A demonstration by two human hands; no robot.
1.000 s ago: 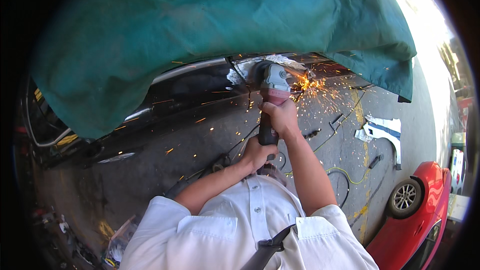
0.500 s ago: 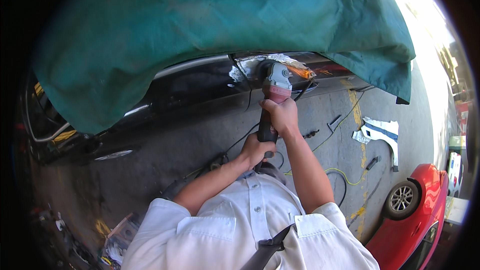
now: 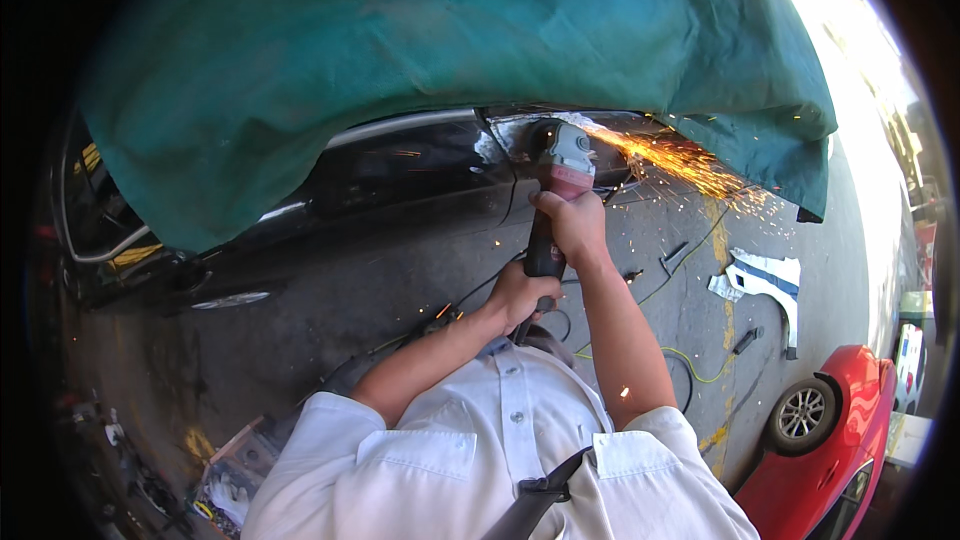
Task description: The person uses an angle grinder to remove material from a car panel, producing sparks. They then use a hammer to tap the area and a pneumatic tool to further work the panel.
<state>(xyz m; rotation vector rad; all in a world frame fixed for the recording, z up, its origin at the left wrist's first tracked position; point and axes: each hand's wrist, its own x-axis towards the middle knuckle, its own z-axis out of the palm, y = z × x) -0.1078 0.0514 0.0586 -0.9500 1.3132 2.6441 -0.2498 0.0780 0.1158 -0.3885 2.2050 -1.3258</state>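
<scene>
Both my hands are closed around an angle grinder (image 3: 545, 240), a long tool with a dark body, a reddish collar and a grey head. My right hand (image 3: 575, 225) grips it just behind the collar, and my left hand (image 3: 522, 292) wraps the rear end. The grinder's head meets a bare silvery patch (image 3: 510, 132) on the black car (image 3: 400, 155), beside a panel gap. A stream of orange sparks (image 3: 685, 160) flies off to the right. The grinder's disc is mostly hidden behind its head. A green cover (image 3: 440, 30) drapes over the car just above the work spot.
A cut white car panel (image 3: 765, 285) lies on the concrete floor at right, near a small black tool (image 3: 747, 340). A yellow-green cable (image 3: 690, 355) and dark hoses run across the floor. A red car (image 3: 835, 430) stands at lower right; clutter (image 3: 235, 485) sits at lower left.
The spark stream has grown from a short burst into a long, wide spray reaching past the cover's right edge. The grinder and both hands appear slightly further right and lower in the picture.
</scene>
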